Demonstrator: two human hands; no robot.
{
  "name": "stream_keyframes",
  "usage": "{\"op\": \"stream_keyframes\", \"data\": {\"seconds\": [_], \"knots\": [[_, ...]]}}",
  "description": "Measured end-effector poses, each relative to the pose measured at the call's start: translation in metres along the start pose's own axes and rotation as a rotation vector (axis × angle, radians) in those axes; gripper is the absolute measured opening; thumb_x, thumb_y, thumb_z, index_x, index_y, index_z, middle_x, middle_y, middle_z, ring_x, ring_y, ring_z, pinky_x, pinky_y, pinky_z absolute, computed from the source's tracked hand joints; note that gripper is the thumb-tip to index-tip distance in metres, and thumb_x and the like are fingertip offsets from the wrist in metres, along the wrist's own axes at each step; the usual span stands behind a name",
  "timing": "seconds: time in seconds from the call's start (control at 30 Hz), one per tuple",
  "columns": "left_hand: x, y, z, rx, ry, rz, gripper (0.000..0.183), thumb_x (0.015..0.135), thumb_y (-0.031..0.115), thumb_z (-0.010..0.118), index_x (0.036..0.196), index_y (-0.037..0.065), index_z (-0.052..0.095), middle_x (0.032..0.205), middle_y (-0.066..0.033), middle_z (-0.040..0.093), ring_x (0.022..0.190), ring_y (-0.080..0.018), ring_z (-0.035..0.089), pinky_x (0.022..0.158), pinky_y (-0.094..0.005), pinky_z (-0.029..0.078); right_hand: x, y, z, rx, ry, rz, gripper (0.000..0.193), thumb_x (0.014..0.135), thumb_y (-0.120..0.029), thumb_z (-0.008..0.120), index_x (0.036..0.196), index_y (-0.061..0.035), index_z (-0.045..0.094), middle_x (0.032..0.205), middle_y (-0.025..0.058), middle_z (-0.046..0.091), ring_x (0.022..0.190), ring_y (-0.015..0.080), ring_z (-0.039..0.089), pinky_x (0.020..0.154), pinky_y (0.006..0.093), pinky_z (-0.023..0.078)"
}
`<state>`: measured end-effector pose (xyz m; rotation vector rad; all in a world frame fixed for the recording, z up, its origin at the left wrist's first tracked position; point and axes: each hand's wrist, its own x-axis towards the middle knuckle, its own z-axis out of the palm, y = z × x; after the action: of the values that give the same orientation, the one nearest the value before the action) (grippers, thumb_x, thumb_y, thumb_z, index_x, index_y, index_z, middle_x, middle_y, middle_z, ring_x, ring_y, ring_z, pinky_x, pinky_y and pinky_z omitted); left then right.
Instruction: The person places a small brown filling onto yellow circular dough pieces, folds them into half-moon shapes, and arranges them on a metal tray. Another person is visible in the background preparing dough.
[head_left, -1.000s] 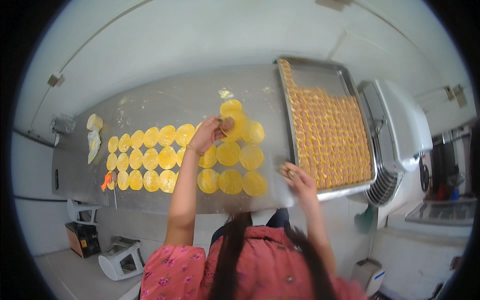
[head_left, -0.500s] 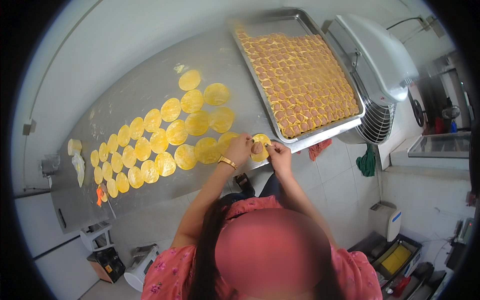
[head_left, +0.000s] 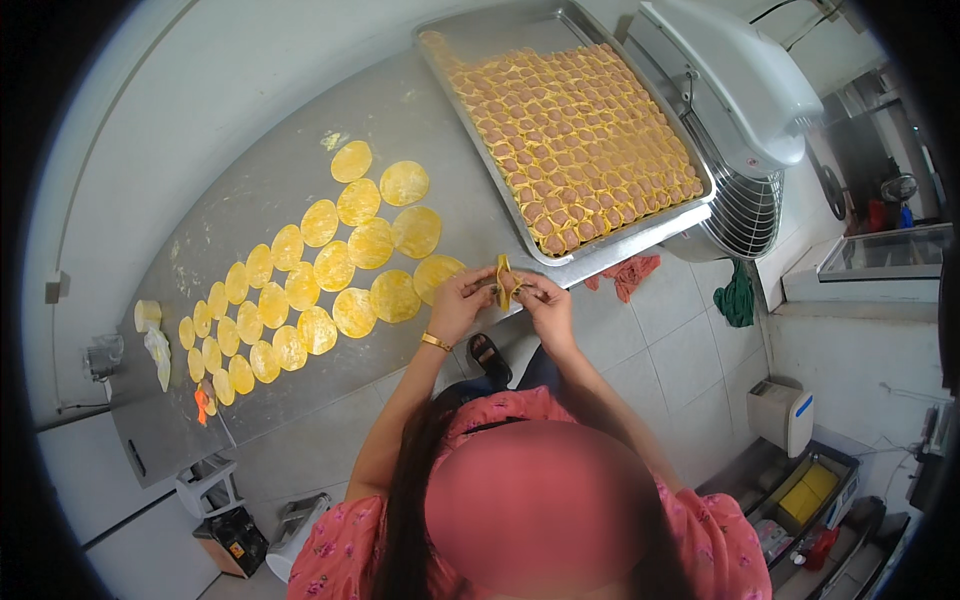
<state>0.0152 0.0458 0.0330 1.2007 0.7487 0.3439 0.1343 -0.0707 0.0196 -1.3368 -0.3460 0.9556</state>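
My left hand (head_left: 464, 302), with a gold bracelet at the wrist, and my right hand (head_left: 546, 304) meet at the table's near edge. Between their fingertips they pinch a half-folded dumpling (head_left: 504, 281), its yellow wrapper drawn up around brown filling. Left of my hands, round yellow dough wrappers (head_left: 353, 312) lie flat in several rows, and the nearest wrapper (head_left: 437, 277) is beside my left hand. Beyond my right hand stands a large metal tray (head_left: 530, 252), packed with open-topped dumplings (head_left: 590, 150) in tight rows. Fingers partly cover the dumpling I hold.
The steel table (head_left: 250, 190) curves across, with a white wall behind it. A white mixer (head_left: 740, 80) with a wire guard (head_left: 748, 215) stands right of the tray. A red cloth (head_left: 630, 277) and a green cloth (head_left: 735, 295) hang at the right. An orange object (head_left: 202, 403) lies far left.
The wrapper, earlier spread flat with filling on it, is now folded up around the filling between my fingers. My view has shifted, so the table and tray appear further left.
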Motion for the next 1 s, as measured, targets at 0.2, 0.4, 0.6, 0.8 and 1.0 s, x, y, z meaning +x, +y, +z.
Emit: {"op": "stream_keyframes", "data": {"seconds": [0.2, 0.4, 0.6, 0.8, 1.0], "knots": [[-0.003, 0.007, 0.004, -0.075, 0.029, -0.041, 0.017, 0.085, 0.002, 0.06, 0.103, 0.002, 0.06, 0.107, -0.0038, 0.06, 0.088, -0.0102, 0.06, 0.073, -0.0235, 0.053, -0.002, -0.012, -0.006, -0.11, 0.01, -0.22, 0.02, 0.082, 0.005, 0.058, 0.099, 0.0022, 0.067, 0.1, 0.0065, 0.064, 0.09, 0.0109, 0.059, 0.08, 0.0223, 0.045], [-0.006, 0.011, 0.008, -0.279, 0.018, 0.025, 0.015, 0.085, 0.005, 0.063, 0.098, 0.004, 0.055, 0.121, -0.0062, 0.052, 0.094, -0.0102, 0.056, 0.079, -0.0252, 0.051, -0.007, -0.034, 0.0, 0.129, 0.005, -0.054, 0.027, 0.083, 0.004, 0.057, 0.11, 0.0041, 0.06, 0.102, 0.0077, 0.063, 0.094, 0.013, 0.06, 0.085, 0.0238, 0.044], [-0.012, 0.017, 0.014, -0.359, 0.062, 0.038, 0.014, 0.084, 0.001, 0.061, 0.095, 0.003, 0.052, 0.128, -0.007, 0.045, 0.1, -0.014, 0.056, 0.083, -0.029, 0.052, -0.014, -0.046, 0.013, 0.209, -0.118, -0.107, 0.033, 0.081, 0.009, 0.055, 0.114, 0.0039, 0.053, 0.107, 0.0072, 0.061, 0.1, 0.0121, 0.058, 0.085, 0.0244, 0.045], [-0.025, 0.024, 0.006, -0.377, 0.024, 0.087, 0.022, 0.085, 0.001, 0.06, 0.106, 0.003, 0.054, 0.123, -0.0078, 0.049, 0.098, -0.0155, 0.058, 0.082, -0.0291, 0.052, -0.003, -0.033, -0.002, -0.019, -0.079, -0.194, 0.03, 0.077, 0.012, 0.058, 0.104, 0.0006, 0.06, 0.101, 0.0037, 0.061, 0.092, 0.0099, 0.057, 0.078, 0.0221, 0.045], [-0.012, 0.003, -0.008, 0.19, 0.082, 0.158, 0.019, 0.08, -0.001, 0.063, 0.098, 0.002, 0.06, 0.106, -0.0064, 0.061, 0.089, -0.0117, 0.06, 0.079, -0.0252, 0.051, 0.007, -0.025, -0.008, -0.411, -0.111, -0.238, 0.027, 0.074, 0.01, 0.062, 0.099, 0.0012, 0.063, 0.092, 0.0022, 0.059, 0.084, 0.0093, 0.056, 0.074, 0.0219, 0.045]]}}
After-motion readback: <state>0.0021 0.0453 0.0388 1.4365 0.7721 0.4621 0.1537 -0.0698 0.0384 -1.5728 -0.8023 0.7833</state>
